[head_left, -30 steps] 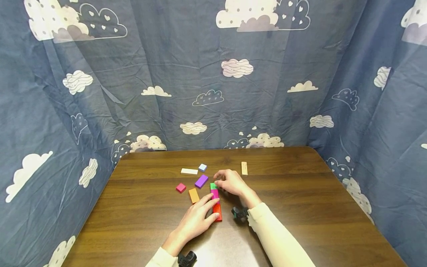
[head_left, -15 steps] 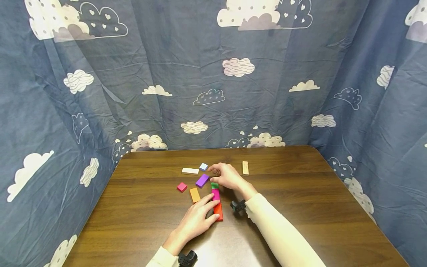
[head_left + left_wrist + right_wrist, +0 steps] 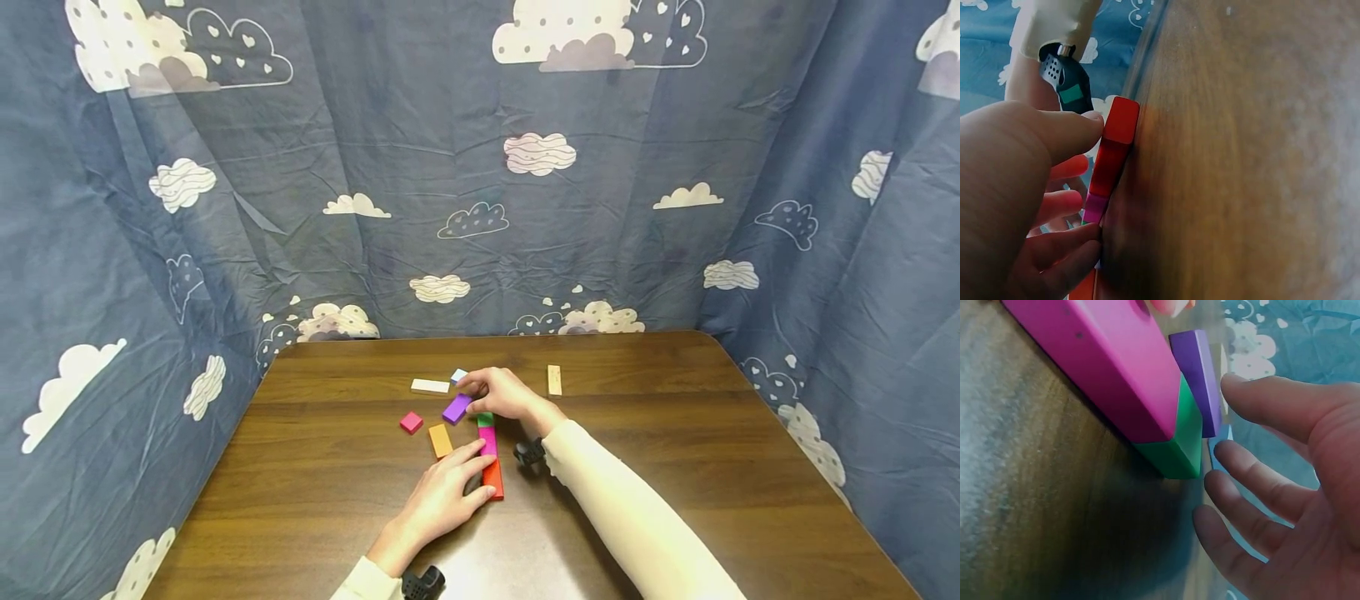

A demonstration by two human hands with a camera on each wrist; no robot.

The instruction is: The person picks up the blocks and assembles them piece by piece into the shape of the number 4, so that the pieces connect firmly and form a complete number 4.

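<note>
A row of a red block [image 3: 494,483], a magenta block [image 3: 488,437] and a green block [image 3: 486,421] runs away from me along the middle of the table. My left hand [image 3: 442,496] rests against this row, its thumb at the red block and the fingertips at the magenta one. Beyond the green end hovers my right hand [image 3: 502,395], palm down with loosely bent, spread fingers. Its fingertips are close to a purple block [image 3: 457,409] and overlap a light blue block [image 3: 458,377] in the head view. Nothing shows between the right thumb and fingers [image 3: 1254,478].
Left of the row lie an orange block [image 3: 440,442] and a small crimson block [image 3: 411,422]. A white block [image 3: 430,386] is farther back. One plain wooden block [image 3: 554,380] sits behind and right of the right hand. A cloud-patterned curtain [image 3: 480,250] borders the brown table [image 3: 675,433].
My right hand has moved from above the green block leftward and away from me, toward the purple and light blue blocks. The left hand stays at the row. The head view has shifted slightly.
</note>
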